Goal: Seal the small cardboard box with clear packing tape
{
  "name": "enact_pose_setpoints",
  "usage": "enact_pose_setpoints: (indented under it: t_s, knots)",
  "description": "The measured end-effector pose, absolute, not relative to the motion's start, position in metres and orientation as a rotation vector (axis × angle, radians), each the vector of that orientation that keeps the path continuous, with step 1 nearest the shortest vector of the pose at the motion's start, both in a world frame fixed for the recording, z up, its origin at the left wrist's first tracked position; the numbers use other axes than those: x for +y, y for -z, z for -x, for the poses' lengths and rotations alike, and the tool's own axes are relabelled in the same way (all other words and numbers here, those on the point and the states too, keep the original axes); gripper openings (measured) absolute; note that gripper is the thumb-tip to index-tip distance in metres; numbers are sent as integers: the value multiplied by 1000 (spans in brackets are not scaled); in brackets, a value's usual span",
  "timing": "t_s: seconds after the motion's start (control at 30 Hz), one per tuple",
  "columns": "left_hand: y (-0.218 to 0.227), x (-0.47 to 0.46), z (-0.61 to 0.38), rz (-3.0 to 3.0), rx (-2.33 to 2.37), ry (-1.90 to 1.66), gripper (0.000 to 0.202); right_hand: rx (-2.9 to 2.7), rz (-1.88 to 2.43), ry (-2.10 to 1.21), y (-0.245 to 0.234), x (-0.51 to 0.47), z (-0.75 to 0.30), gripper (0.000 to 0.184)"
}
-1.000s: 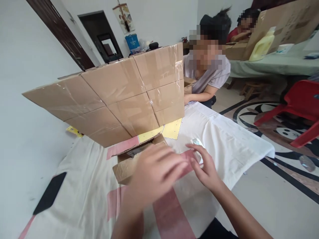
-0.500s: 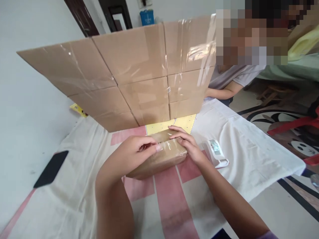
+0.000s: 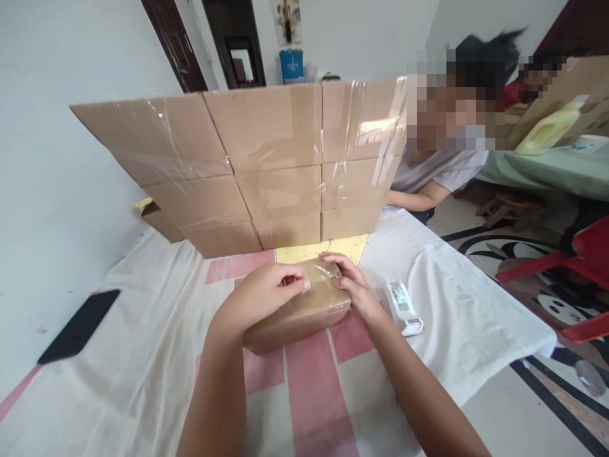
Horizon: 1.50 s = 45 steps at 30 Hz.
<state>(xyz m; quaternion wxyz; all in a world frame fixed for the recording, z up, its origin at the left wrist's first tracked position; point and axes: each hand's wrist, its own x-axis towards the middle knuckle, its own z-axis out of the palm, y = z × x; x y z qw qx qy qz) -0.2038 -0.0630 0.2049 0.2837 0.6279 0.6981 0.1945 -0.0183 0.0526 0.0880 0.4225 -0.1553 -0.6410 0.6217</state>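
A small taped cardboard box [image 3: 304, 317] rests on the cloth-covered table in front of me. Over its top, my left hand [image 3: 271, 289] is closed in a pinch, thumb against curled fingers. Whatever that pinch holds, if anything, is too small to make out. My right hand [image 3: 354, 285] grips the box's right end, with its thumb on the top and the fingers over the far edge. Clear shiny tape shows on the lid near that thumb. To the right of my right hand lies a white device with a small screen [image 3: 400, 309].
A tall taped cardboard panel [image 3: 280, 171] stands across the table behind the box. A black phone-like slab [image 3: 78, 327] lies at the left edge. Beyond the panel's right side sits a person in a light shirt [image 3: 431, 178]. A red chair [image 3: 556, 266] stands at the right.
My view has tilted up a little and shifted. The left hand stays pinched over the box top; the right hand's fingers have drawn in closer around the box's end.
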Motion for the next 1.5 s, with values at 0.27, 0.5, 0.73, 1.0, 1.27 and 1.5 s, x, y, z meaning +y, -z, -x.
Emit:
enact_pose_setpoints:
  t_s: [0.27, 0.5, 0.73, 1.0, 1.27, 1.5]
  knots:
    - [-212, -70, 185, -1679, 1824, -584, 31, -1593, 325, -1502, -87, 52, 19, 35]
    - [-215, -76, 182, -1668, 1772, -656, 33, -1623, 351, -1475, -92, 46, 15, 31]
    - [-205, -67, 183, -1664, 1775, -651, 34, -1664, 304, -1451, -88, 50, 15, 34]
    - [-194, -55, 185, -1679, 1910, -635, 30, -1703, 330, -1428, -90, 51, 16, 37]
    - [-193, -53, 186, -1725, 1985, -650, 26, -1721, 356, -1424, -89, 52, 16, 41]
    - [-199, -59, 184, -1704, 1921, -668, 26, -1716, 411, -1457, -92, 49, 17, 47]
